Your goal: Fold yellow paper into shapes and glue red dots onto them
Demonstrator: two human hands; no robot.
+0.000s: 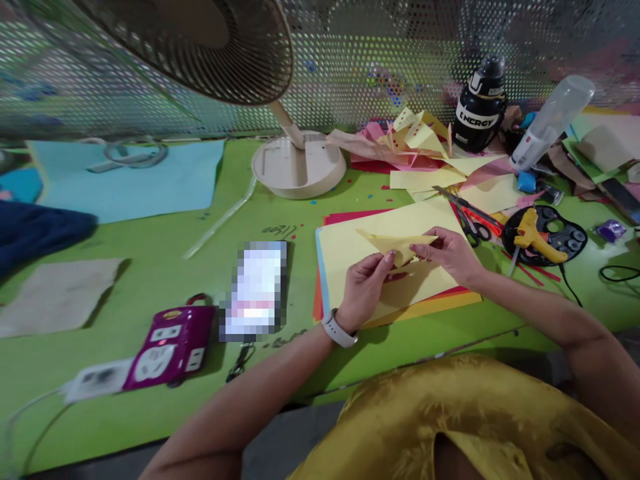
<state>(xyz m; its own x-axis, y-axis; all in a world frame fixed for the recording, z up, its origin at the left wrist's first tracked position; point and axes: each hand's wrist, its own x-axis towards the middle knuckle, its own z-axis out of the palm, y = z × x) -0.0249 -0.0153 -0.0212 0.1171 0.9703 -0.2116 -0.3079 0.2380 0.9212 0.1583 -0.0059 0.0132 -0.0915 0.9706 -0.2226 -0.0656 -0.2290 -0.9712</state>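
Between my two hands is a folded piece of yellow paper (395, 245), shaped like a flat triangle with a long pointed edge on top. My left hand (367, 283), with a white watch on its wrist, pinches its lower left part between thumb and fingers. At the right, my right hand (453, 255) pinches the other side near the corner. Both hands are just over a stack of coloured sheets (345, 267), with pale yellow on top and red, orange and blue edges showing beneath. Small dark red marks or pieces show on the top sheet, partly hidden by my hands.
Right of the stack are scissors (473, 227), a red cutter (480, 215) and a yellow glue gun (537, 237) on a black holder. Paper scraps (415, 150), a black bottle (480, 107) and a fan (300, 167) stand behind. A phone (257, 287) and purple power socket (173, 343) lie left.
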